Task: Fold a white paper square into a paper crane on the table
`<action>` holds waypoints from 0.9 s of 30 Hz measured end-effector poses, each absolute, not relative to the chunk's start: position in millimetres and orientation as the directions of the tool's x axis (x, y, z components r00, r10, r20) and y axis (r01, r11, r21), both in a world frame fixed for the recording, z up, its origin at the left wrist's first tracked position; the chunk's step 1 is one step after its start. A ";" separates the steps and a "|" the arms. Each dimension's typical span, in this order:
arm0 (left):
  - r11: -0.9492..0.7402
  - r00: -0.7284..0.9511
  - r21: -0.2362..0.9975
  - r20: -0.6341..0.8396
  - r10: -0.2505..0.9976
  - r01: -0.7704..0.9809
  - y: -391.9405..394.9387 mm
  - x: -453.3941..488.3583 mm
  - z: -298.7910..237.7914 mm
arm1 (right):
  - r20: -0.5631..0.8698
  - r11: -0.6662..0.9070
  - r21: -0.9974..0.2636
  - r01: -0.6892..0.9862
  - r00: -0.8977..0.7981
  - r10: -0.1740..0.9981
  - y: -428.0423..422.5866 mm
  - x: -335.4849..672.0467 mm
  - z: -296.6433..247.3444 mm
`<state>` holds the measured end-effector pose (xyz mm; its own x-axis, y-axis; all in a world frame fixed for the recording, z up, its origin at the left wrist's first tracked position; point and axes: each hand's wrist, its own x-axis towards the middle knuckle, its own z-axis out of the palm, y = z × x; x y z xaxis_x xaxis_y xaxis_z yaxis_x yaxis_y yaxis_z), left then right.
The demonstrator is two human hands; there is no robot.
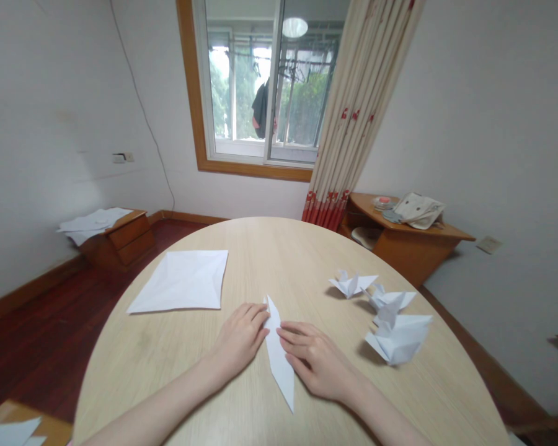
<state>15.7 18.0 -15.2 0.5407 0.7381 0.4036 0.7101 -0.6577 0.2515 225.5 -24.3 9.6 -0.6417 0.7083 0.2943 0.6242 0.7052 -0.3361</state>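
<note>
A narrow folded piece of white paper (279,362) lies on the round wooden table, pointed at both ends. Along its left edge, my left hand (242,334) rests with bent fingers gripping the upper part. My right hand (314,359) grips the opposite edge, fingertips on the paper near its middle. The undersides of both hands and the thumbs' full position are partly hidden. To the right of my right hand stand several folded paper cranes (402,337), grouped close together. A white paper sheet (181,282) with faint creases lies flat beyond my left hand.
The round table (279,248) has a curved edge all round. Behind it are a window (270,93) and a patterned curtain (348,111). A wooden corner desk (413,248) with a cloth bag stands right, a low cabinet (130,238) with papers left.
</note>
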 end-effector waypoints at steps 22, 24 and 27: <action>-0.707 0.679 0.385 0.233 0.696 0.593 12.2 5.3 16.1 | 0.309 0.694 -0.457 0.557 -0.632 0.711 -19.6 230.0 9.8; -0.702 0.684 0.388 0.212 0.698 0.597 12.1 4.9 18.1 | 0.312 0.696 -0.458 0.553 -0.633 0.708 -19.0 230.2 10.2; -0.703 0.692 0.398 0.200 0.694 0.590 13.1 4.0 18.1 | 0.315 0.695 -0.466 0.547 -0.632 0.708 -18.3 230.8 10.1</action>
